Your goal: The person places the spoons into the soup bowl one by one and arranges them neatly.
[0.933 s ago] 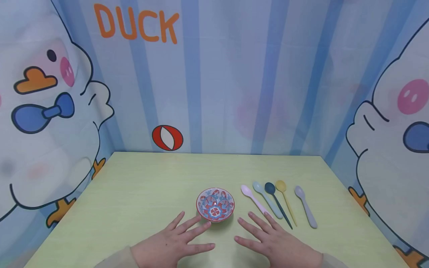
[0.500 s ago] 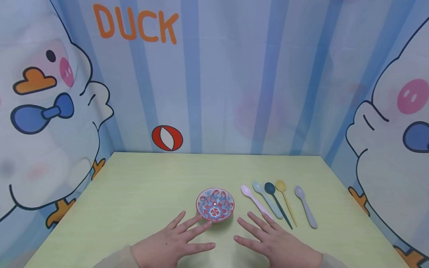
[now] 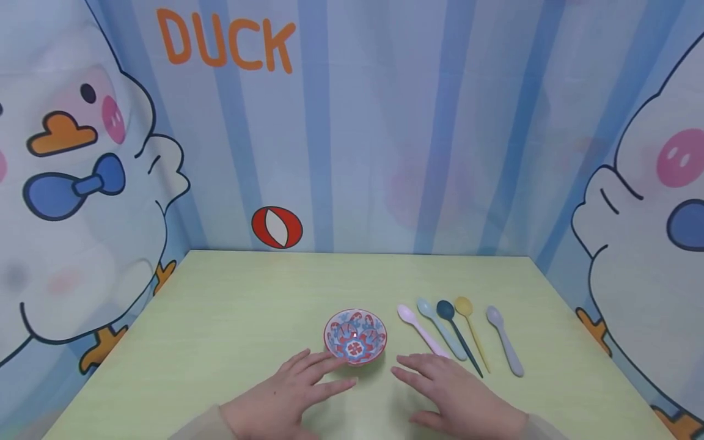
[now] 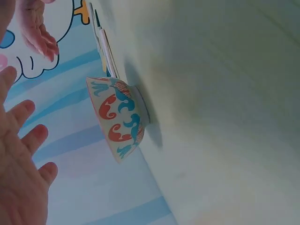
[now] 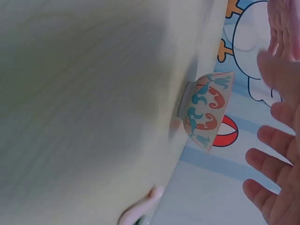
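— What's on our flat, pale-green bench (image 3: 258,299)?
— Our left hand (image 3: 288,391) and right hand (image 3: 462,394) hover near the round red-and-blue patterned bowl (image 3: 355,336), fingers relaxed, gripping nothing.
— How far along are we?
— Seemingly at the start; everything's left: five slender multicoloured spoons (image 3: 446,310) lie untouched, right of the bowl.

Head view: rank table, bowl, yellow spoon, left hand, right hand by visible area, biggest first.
1. Table
2. Left hand and right hand: too alike to rank; nearness to the camera may enlarge both
3. Bowl
4. Yellow spoon
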`<state>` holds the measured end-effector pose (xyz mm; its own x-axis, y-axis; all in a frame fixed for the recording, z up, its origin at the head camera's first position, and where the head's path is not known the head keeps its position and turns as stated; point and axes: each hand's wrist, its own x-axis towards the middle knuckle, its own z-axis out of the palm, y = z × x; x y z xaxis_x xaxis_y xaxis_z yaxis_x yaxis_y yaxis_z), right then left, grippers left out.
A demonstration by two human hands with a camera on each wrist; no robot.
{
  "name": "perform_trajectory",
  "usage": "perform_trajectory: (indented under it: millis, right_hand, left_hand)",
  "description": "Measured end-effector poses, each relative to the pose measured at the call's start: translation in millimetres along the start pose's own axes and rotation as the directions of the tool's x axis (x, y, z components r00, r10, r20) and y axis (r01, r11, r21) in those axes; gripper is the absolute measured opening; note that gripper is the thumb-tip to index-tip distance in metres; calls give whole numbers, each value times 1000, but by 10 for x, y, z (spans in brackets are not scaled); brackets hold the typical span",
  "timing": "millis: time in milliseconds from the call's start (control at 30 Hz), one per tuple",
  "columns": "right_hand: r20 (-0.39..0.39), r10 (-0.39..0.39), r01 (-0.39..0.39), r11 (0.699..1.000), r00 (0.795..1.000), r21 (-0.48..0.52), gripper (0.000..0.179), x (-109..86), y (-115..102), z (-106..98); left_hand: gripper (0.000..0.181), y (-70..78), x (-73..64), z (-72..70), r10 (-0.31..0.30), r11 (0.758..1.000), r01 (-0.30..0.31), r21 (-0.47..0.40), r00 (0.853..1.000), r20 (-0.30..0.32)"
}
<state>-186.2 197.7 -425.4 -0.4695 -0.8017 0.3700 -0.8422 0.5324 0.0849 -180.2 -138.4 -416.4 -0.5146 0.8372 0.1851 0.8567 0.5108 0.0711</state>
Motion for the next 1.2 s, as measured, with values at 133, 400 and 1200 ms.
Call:
perform_trajectory:
  millis: [133, 400, 1200]
  right_hand:
    - [-95, 63, -63, 998, 993, -1, 56, 43, 24, 68]
    - [-94, 261, -259, 965, 961, 29, 42, 85, 67, 163]
    - [-44, 637, -627, 766, 769, 142, 31, 154, 230, 330]
  left_hand:
    - [87, -9, 31, 94, -113, 987, 106, -120, 992, -54]
    - [80, -72, 148, 265, -413, 823, 328, -464, 906, -91]
    - [82, -440, 383, 524, -770, 435, 522, -734, 638, -3]
